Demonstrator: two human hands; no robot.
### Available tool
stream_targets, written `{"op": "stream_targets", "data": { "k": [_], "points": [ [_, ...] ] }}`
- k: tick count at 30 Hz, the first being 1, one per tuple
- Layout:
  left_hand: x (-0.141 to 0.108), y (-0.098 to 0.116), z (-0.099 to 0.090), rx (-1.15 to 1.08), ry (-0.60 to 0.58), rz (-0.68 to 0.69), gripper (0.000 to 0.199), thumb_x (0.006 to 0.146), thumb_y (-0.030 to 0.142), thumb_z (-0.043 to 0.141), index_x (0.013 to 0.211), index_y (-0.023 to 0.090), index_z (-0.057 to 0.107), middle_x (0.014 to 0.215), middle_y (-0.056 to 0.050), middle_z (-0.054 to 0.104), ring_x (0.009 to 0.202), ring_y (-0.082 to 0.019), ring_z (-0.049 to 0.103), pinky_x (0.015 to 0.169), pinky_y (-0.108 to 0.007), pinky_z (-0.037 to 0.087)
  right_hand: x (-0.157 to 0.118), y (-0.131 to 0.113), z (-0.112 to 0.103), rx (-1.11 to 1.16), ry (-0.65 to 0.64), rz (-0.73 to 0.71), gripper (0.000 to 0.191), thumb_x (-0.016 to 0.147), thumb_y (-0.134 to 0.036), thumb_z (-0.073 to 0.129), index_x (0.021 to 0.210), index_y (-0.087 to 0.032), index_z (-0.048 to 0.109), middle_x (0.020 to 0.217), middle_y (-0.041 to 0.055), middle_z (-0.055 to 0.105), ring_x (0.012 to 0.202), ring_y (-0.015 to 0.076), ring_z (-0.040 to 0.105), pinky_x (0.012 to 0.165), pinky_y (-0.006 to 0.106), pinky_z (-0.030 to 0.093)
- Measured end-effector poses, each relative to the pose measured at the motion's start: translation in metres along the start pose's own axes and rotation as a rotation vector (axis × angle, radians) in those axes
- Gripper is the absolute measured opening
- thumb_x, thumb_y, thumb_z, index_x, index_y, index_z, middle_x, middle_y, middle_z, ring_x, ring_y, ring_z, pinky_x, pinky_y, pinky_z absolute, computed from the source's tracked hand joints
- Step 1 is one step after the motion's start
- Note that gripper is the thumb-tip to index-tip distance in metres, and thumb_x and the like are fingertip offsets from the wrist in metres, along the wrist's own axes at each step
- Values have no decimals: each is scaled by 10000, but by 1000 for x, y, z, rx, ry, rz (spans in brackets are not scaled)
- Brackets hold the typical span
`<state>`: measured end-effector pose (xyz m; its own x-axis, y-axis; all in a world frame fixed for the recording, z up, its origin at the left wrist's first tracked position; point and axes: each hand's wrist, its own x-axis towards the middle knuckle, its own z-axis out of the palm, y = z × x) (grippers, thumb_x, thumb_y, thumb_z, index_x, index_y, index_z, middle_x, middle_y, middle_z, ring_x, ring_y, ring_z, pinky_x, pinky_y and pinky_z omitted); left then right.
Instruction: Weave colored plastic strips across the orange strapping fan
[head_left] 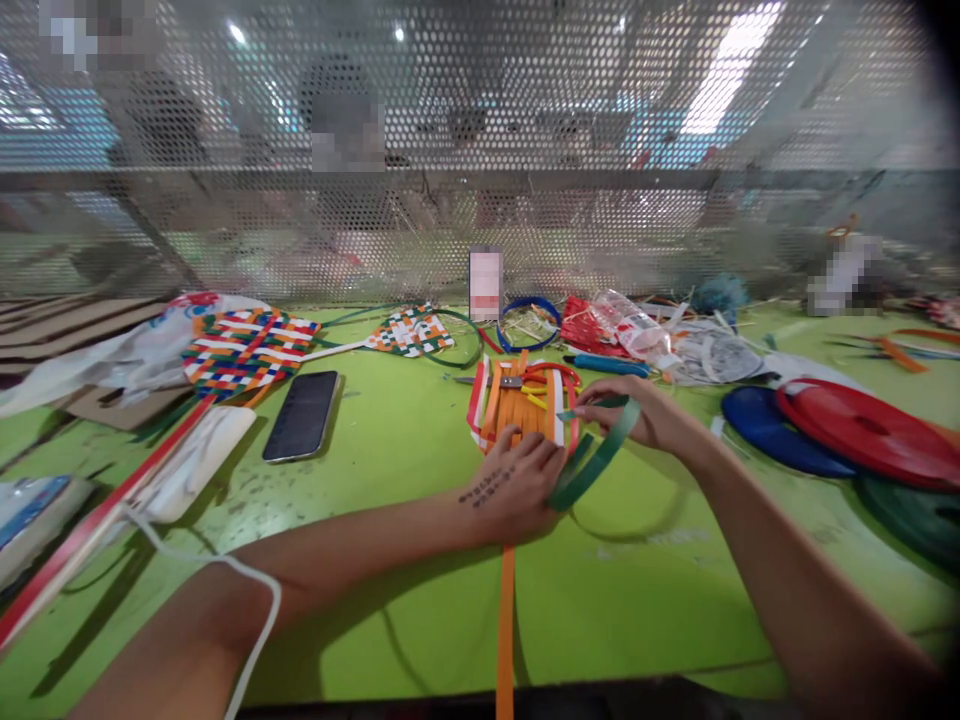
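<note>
A: State the position of the workpiece.
B: The panel of orange strips lies flat at the centre of the green table, with white and red strips along its left and right sides. One orange tail runs to the near edge.

A: Left hand?
B: The left hand rests palm down on the near part of the panel, fingers bent. Its underside is hidden; I cannot tell whether it grips anything.

A: Right hand?
B: The right hand pinches the green strip close to its tip, beside the panel's right side. The strip loops nearward to the left hand.

A: Adjacent items?
B: Scissors lie across the panel's far part. A blue-handled tool lies to the far right; a phone lies to the left.
</note>
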<state>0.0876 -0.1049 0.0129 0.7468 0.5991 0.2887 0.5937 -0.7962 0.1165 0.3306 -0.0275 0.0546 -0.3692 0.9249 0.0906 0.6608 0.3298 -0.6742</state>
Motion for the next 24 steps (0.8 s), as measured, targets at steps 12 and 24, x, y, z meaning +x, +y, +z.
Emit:
{"op": "stream_targets", "data": {
  "k": [12,24],
  "points": [
    [1,-2,0,-20,14,1,403,997,442,504,1307,204,601,1188,-101,696,1128,-291,578,1031,-514,351,-11,-11,-17,278,-265,126,242,812,-396,693,859,-164,745,790,92,721,531,138,560,463,264,397],
    [2,-6,0,-77,-6,-3,427,1005,440,475,1349,220,603,1219,-96,665,1141,-291,566,1056,-533,352,-2,13,5,99,-87,123,263,808,-421,710,711,-177,700,587,42,662,498,154,567,452,253,420]
  ]
}}
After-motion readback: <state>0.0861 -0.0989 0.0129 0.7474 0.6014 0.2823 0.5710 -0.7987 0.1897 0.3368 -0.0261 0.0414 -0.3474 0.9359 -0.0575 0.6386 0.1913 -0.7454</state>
